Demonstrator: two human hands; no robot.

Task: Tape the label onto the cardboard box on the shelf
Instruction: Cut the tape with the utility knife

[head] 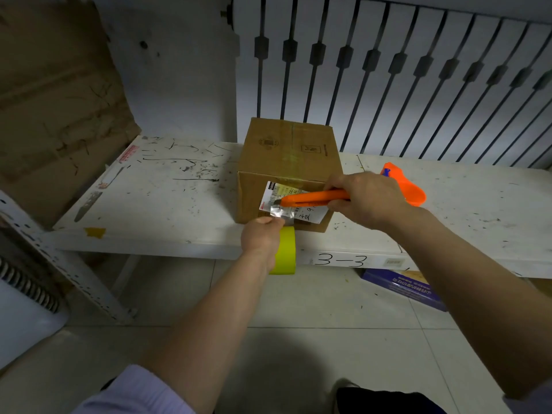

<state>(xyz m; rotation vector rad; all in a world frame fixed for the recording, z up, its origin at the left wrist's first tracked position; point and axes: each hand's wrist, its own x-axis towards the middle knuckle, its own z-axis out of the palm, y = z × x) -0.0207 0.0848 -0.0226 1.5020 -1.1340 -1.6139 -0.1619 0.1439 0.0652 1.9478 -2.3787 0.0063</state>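
A scuffed white shelf (167, 186) carries the cardboard box (288, 171) near its front edge, with the label (291, 204) on the near face. My left hand (260, 237) grips the yellow-green tape roll (286, 249) and pinches the clear tape strip (279, 211) taut. My right hand (367, 198) is clenched round the orange utility knife (313, 197), blade at the strip. My worry: slack tape could wrinkle or shift the label, or the blade could slice the label, or slip toward my left fingertips.

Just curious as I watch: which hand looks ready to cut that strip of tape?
Probably the right hand: it holds the orange knife with the blade at the tape strip over the label. The left hand is busy holding the yellow-green tape roll.
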